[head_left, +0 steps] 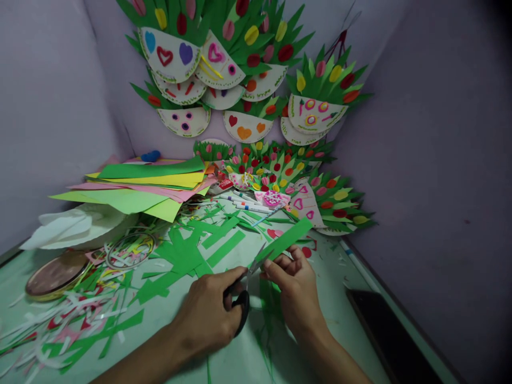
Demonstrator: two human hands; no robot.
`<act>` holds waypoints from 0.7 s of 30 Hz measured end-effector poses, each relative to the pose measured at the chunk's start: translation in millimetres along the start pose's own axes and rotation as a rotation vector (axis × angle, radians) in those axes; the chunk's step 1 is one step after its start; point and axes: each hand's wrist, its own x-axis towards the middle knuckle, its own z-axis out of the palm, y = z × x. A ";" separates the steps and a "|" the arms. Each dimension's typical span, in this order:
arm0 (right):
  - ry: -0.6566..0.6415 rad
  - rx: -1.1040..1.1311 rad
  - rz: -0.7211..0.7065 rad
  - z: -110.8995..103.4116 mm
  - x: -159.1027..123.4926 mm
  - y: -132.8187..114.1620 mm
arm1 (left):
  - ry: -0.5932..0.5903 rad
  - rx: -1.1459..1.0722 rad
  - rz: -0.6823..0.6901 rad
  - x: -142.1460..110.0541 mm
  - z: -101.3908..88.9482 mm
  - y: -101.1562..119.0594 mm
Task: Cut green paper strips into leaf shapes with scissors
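My left hand (214, 304) is closed round the black handles of a pair of scissors (242, 312), its blades pointing up and to the right. Between thumb and fingers, my right hand (296, 282) pinches a green paper strip (294, 234) that slants up to the right. The blades lie against the strip's lower left end; whether they are fully closed is hard to see. Under and beside the hands, more cut green paper strips (227, 248) are spread over the pale green tabletop (244, 352).
Paper scraps (68, 320) and a round tin lid (58, 272) lie at the left. Behind them rises a stack of coloured paper (148, 186). Several markers (250, 204) and paper-plate flower crafts (304, 202) are at the back. A dark phone (390, 336) rests at the right, near the wall.
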 end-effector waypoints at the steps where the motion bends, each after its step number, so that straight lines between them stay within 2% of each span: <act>1: -0.002 -0.003 -0.001 -0.1 -0.1 0.4 | 0.002 -0.006 0.001 -0.1 -0.2 0.7; 8: 0.005 0.009 0.021 -0.2 0.2 1.0 | 0.019 -0.071 0.012 0.3 -2.0 5.1; 21: 0.008 0.019 0.017 -0.2 -2.0 2.6 | 0.012 0.011 0.014 0.4 0.7 0.9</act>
